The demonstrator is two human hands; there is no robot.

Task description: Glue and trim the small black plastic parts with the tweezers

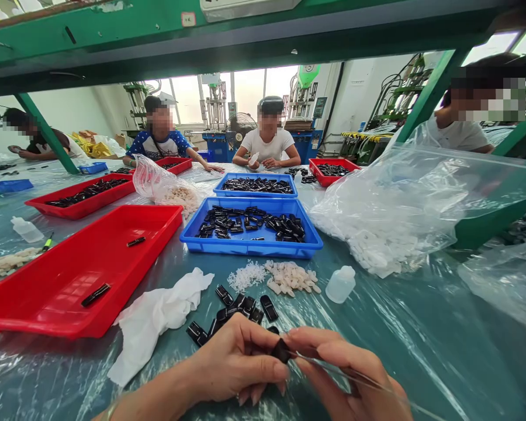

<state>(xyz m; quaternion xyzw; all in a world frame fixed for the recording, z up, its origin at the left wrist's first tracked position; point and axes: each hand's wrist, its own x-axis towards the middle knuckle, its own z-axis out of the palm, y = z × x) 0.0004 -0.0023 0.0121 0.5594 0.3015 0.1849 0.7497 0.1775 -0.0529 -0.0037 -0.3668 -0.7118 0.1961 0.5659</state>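
Note:
Near the front edge, my left hand (241,365) pinches a small black plastic part (282,351) between thumb and fingers. My right hand (350,368) is closed at the part's right side, its fingertips meeting it. A thin pale rod-like piece (333,368) runs from the part across my right fingers; its exact kind is unclear. Just beyond my hands lies a loose pile of similar black parts (241,307). Farther on are a heap of small clear pieces (247,275), a heap of cream-coloured pieces (291,277) and a small translucent bottle (341,285).
A red tray (70,257) with two black parts stands left, beside a crumpled white cloth (162,313). Blue trays (251,250) of black parts stand ahead. A large plastic bag (390,222) sits right. A green shelf beam (158,41) crosses overhead; several people sit opposite.

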